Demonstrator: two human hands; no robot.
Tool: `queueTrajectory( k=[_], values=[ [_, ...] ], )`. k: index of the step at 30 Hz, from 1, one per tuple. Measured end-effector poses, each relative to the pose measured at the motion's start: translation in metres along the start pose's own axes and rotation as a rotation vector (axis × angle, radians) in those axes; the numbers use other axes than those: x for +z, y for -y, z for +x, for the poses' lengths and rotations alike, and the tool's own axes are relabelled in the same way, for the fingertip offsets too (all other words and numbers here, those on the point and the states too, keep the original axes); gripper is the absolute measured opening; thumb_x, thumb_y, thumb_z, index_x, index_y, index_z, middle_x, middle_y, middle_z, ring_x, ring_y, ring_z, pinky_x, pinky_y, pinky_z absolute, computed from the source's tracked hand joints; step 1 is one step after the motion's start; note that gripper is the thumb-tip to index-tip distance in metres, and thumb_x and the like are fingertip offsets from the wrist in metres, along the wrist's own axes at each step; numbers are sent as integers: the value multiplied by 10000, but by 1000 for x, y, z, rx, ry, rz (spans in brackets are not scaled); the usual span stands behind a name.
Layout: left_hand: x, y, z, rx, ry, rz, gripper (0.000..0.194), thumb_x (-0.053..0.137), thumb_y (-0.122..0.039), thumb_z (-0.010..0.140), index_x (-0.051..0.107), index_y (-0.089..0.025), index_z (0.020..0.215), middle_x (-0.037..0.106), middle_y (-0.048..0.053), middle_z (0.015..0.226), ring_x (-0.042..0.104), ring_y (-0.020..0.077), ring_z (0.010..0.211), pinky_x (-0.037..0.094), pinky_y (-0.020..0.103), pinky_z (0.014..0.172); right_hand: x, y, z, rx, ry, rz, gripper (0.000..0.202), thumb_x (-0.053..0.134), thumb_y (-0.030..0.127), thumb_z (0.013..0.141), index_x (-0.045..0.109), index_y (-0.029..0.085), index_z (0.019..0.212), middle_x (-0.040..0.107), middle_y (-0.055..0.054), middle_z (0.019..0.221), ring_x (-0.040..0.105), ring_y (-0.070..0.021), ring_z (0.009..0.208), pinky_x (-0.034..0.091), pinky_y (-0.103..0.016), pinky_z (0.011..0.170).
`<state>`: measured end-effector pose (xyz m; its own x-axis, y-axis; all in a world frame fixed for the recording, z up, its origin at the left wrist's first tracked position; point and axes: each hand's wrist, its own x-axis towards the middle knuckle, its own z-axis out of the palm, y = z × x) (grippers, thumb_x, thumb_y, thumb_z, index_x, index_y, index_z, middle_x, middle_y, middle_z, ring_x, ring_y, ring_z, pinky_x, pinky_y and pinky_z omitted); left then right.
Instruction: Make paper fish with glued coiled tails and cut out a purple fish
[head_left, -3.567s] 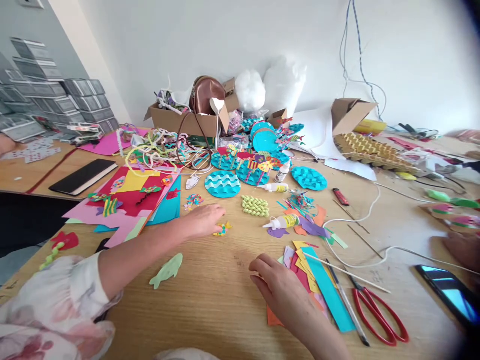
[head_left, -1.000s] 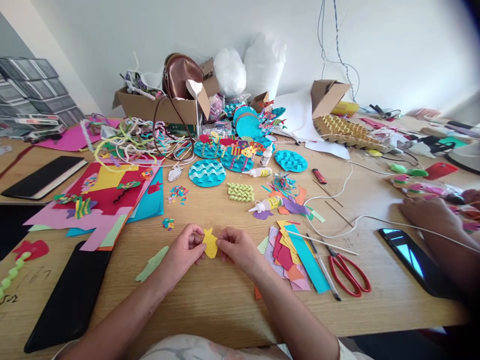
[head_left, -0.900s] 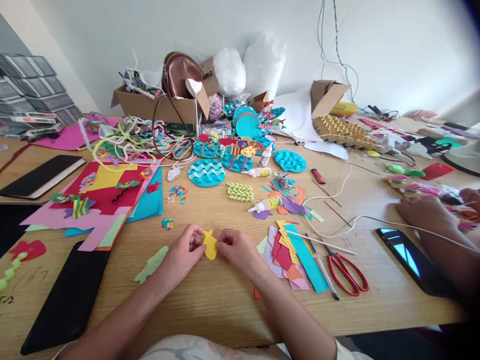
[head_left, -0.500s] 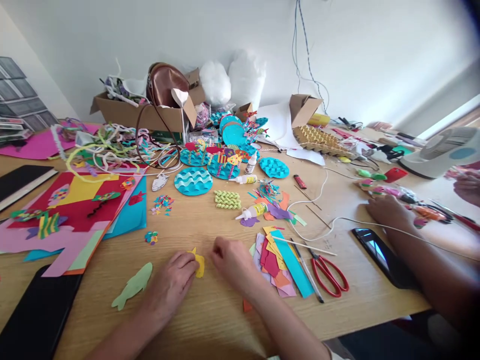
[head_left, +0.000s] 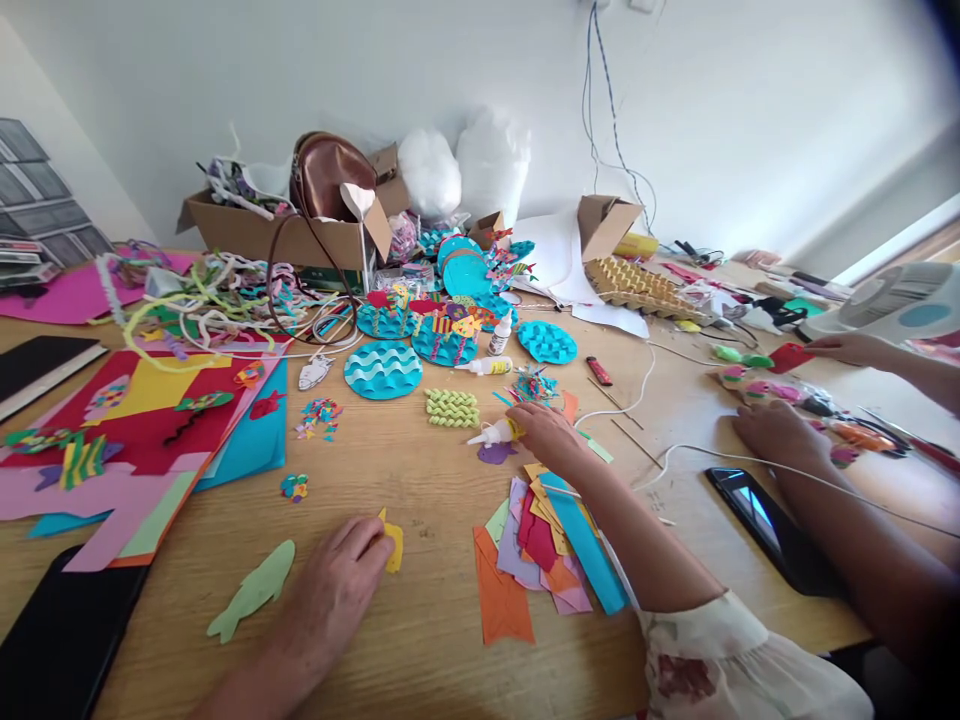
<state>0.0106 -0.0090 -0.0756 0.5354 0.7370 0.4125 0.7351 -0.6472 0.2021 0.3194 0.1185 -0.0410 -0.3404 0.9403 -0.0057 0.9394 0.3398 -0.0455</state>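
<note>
Wooden table (head_left: 420,665) under everything, coloured sheets (head_left: 217,425) stacked on my left, presumably parked aside to leave me room; scrap pile (head_left: 536,535) sits right of centre, likely for easy reach. Then my right hand (head_left: 553,436), stretched out to the glue bottle (head_left: 493,433), fingers over its body (can't tell if it's actually gripped). My left hand (head_left: 343,575) is closed, bent fingers on the yellow cutout (head_left: 395,548) just in front of me, part covered, probably to pin it flat against the wood

no readable text, bottle labels (head_left: 498,366) too small
</note>
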Motion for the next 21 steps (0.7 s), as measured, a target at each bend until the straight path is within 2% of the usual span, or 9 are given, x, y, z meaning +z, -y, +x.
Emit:
queueTrajectory(
  k=[6, 10, 14, 16, 18, 21],
  values=[
    [2, 2, -8, 82, -86, 54, 286, 332, -115, 899, 611, -176, 914, 657, 58, 922, 617, 174, 886, 532, 302, 799, -33, 1, -27, 135, -94, 52, 291, 575, 156, 767, 585, 163, 1058, 645, -114, 1016, 609, -247, 857, 429, -307, 662],
    [3, 5, -15, 132, -120, 88, 272, 358, -140, 898, 615, -167, 985, 667, 66, 1001, 617, 180, 942, 533, 304, 830, -53, 24, -60, 156, -201, 359, 315, 622, 275, 749, 601, 189, 1051, 663, -52, 854, 604, -217, 758, 430, -303, 642],
    [3, 6, -19, 139, -99, 84, 270, 370, -136, 891, 609, -152, 1015, 667, 71, 1033, 611, 189, 982, 534, 322, 847, -49, 57, -84, 89, -215, 815, 328, 621, 352, 759, 602, 230, 1063, 646, -28, 908, 582, -192, 795, 447, -294, 678],
    [2, 6, -19, 130, -83, 68, 268, 373, -135, 889, 609, -153, 1016, 662, 73, 1044, 600, 192, 1005, 532, 333, 858, -42, 73, -91, 139, -242, 1052, 324, 645, 362, 739, 605, 235, 1034, 628, -16, 882, 569, -175, 775, 453, -280, 665],
    [0, 5, -19, 98, -55, 51, 272, 366, -136, 890, 610, -166, 1005, 644, 75, 1079, 579, 192, 1042, 524, 342, 876, -36, 88, -94, 232, -248, 1258, 333, 682, 363, 703, 601, 232, 998, 601, 5, 796, 545, -145, 683, 440, -249, 586],
    [-3, 3, -18, 57, -23, 45, 271, 367, -140, 889, 615, -181, 988, 621, 83, 1098, 564, 198, 1051, 521, 360, 874, -28, 105, -95, 329, -228, 1484, 372, 738, 347, 642, 594, 221, 961, 563, 30, 712, 496, -110, 579, 392, -213, 493]
  ],
)
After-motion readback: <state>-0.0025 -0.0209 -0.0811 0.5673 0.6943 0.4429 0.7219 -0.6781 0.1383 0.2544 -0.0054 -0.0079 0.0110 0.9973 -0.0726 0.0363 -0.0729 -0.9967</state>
